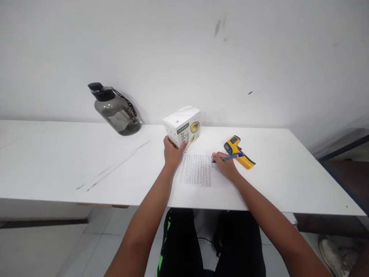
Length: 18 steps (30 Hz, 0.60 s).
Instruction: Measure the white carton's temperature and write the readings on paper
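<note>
My left hand [174, 152] is closed around the lower near corner of a white box [182, 125] with avocado pictures and green lettering, which stands on the white table. In my right hand [225, 164] a blue pen [234, 156] is gripped, its tip on or just over the upper right part of a sheet of paper [197, 170]. Rows of handwriting cover much of that sheet; they are too small to read. Just beyond my right hand lies a yellow and black infrared thermometer gun [239, 152], partly behind the pen.
A grey, see-through water bottle [117, 113] with a black lid and strap leans at the back left by the wall [178, 57]. The white table [86, 161] runs along this wall, with its front edge above my legs. At lower right a shoe [331, 254] shows on the floor.
</note>
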Each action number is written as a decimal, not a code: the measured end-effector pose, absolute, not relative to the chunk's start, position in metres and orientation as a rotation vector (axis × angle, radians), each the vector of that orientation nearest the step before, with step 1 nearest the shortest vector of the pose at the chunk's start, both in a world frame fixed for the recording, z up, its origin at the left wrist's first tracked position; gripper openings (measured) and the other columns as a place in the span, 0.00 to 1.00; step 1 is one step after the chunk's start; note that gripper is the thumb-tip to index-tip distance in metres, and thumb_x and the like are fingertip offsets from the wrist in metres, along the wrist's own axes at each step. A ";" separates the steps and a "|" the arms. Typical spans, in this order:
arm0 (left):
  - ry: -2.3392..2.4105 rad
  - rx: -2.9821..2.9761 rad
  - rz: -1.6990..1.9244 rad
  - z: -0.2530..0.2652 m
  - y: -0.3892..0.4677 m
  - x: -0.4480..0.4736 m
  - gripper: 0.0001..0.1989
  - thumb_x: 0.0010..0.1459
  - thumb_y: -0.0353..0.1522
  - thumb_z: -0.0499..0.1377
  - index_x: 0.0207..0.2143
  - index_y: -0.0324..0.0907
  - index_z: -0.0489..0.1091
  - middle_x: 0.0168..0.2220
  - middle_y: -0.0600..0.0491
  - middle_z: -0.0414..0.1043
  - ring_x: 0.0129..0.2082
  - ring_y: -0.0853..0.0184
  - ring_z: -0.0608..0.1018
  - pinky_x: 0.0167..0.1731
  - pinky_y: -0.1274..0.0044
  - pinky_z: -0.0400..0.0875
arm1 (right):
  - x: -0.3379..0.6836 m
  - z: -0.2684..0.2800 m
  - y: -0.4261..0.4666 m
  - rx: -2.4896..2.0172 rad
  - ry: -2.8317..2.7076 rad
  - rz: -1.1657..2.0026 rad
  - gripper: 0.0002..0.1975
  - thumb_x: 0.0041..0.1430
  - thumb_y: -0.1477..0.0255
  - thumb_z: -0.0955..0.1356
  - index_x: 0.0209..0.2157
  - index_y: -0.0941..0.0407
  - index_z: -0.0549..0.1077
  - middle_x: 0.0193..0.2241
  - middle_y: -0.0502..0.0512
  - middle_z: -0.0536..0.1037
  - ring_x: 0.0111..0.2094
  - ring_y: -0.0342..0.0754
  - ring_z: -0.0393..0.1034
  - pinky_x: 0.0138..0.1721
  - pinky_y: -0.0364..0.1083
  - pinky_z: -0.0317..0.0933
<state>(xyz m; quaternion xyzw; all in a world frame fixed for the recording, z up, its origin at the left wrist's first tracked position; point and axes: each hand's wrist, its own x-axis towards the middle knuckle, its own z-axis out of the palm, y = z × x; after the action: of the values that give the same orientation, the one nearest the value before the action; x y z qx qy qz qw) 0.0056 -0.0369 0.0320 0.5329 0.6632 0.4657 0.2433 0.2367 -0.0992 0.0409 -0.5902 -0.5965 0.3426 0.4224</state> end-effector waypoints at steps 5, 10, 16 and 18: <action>1.736 1.388 1.343 0.026 -0.046 0.008 0.40 0.58 0.44 0.67 0.64 0.51 0.47 0.64 0.45 0.64 0.61 0.59 0.75 0.57 0.68 0.75 | 0.240 0.044 -0.110 -1.443 -1.508 0.878 0.24 0.66 0.52 0.62 0.24 0.53 0.73 0.21 0.50 0.73 0.27 0.48 0.70 0.34 0.47 0.64; 1.584 1.466 1.469 0.032 -0.029 0.011 0.46 0.56 0.45 0.69 0.66 0.54 0.42 0.66 0.47 0.57 0.67 0.58 0.67 0.64 0.65 0.67 | 0.243 0.061 -0.102 -1.376 -1.530 0.814 0.27 0.69 0.49 0.60 0.26 0.53 0.74 0.20 0.49 0.70 0.26 0.46 0.69 0.33 0.47 0.64; 1.624 1.407 1.415 0.022 -0.038 0.012 0.45 0.57 0.44 0.68 0.67 0.53 0.43 0.64 0.46 0.59 0.65 0.57 0.70 0.62 0.66 0.70 | 0.237 0.046 -0.102 -1.395 -1.607 0.828 0.30 0.67 0.45 0.60 0.24 0.53 0.71 0.24 0.52 0.75 0.30 0.47 0.72 0.34 0.47 0.65; 1.645 1.395 1.383 0.019 -0.043 0.012 0.43 0.57 0.43 0.68 0.66 0.51 0.45 0.64 0.45 0.61 0.62 0.58 0.73 0.59 0.67 0.72 | 0.236 0.039 -0.107 -1.394 -1.588 0.797 0.30 0.67 0.44 0.60 0.24 0.53 0.70 0.25 0.52 0.76 0.31 0.48 0.73 0.34 0.47 0.65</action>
<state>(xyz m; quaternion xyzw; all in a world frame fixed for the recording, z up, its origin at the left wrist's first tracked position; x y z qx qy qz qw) 0.0123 -0.0429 0.0188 0.5219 0.6152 0.5172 0.2857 0.2361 -0.1068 0.0390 -0.5579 -0.6359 0.3190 0.4274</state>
